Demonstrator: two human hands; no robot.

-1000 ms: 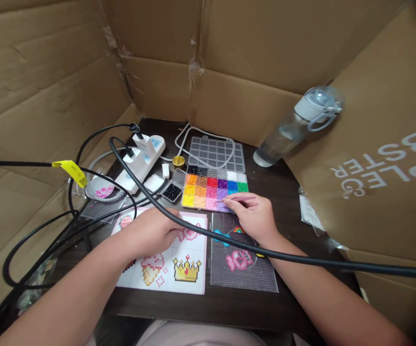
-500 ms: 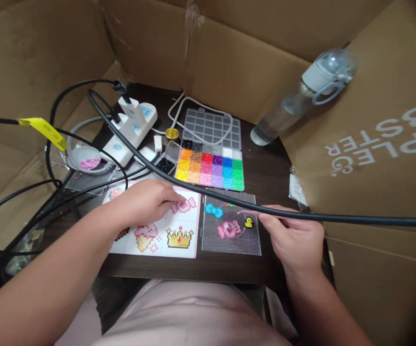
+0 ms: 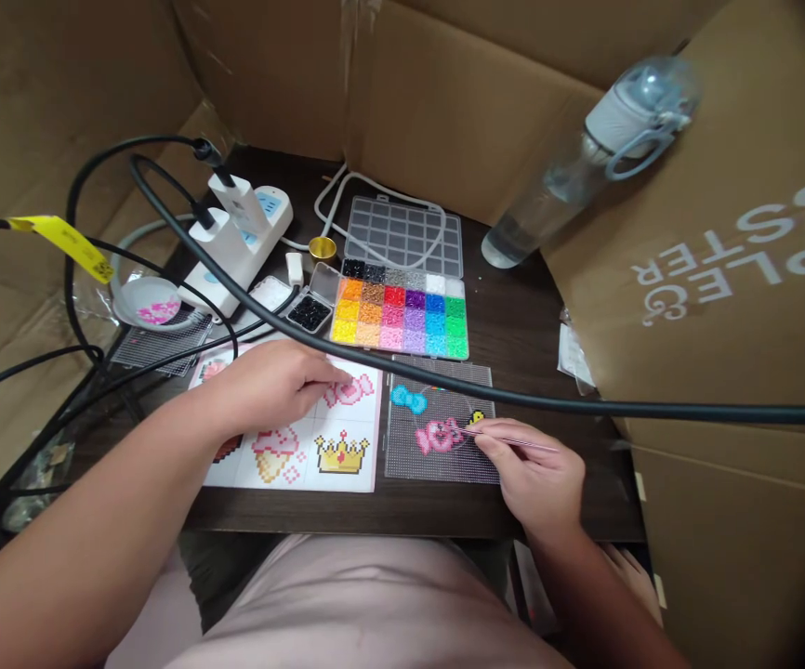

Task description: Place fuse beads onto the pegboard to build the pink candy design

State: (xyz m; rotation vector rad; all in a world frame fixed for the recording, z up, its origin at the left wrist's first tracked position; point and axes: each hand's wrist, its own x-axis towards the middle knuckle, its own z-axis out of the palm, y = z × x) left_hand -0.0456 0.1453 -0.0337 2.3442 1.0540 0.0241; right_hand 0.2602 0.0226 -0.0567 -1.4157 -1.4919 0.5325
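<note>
My left hand (image 3: 270, 383) holds nothing. Its index finger is stretched out onto the pink candy picture (image 3: 359, 389) on a pattern sheet (image 3: 364, 432); the other fingers are curled and partly hidden. To the right lies a clear pegboard (image 3: 409, 469) bearing a blue bow (image 3: 409, 400), a pink bead candy (image 3: 437, 437) and a yellow duck (image 3: 476, 418), partly covered by my fingers. My right hand (image 3: 538, 465) grips slim pink tweezers (image 3: 524, 441), tips at the candy's right end. Whether a bead sits in the tips is too small to tell.
Behind the pegboard stands an open bead box (image 3: 401, 316) of many colours. A black cable (image 3: 409, 373) hangs across the view above the work. A power strip (image 3: 235, 246), a dish of pink beads (image 3: 153, 303) and black beads (image 3: 310, 314) are left; a water bottle (image 3: 556, 195) stands right.
My right hand has moved left and down, bringing the tweezers from above the duck to the bead candy. My left finger stays on the candy picture. The view has shifted slightly.
</note>
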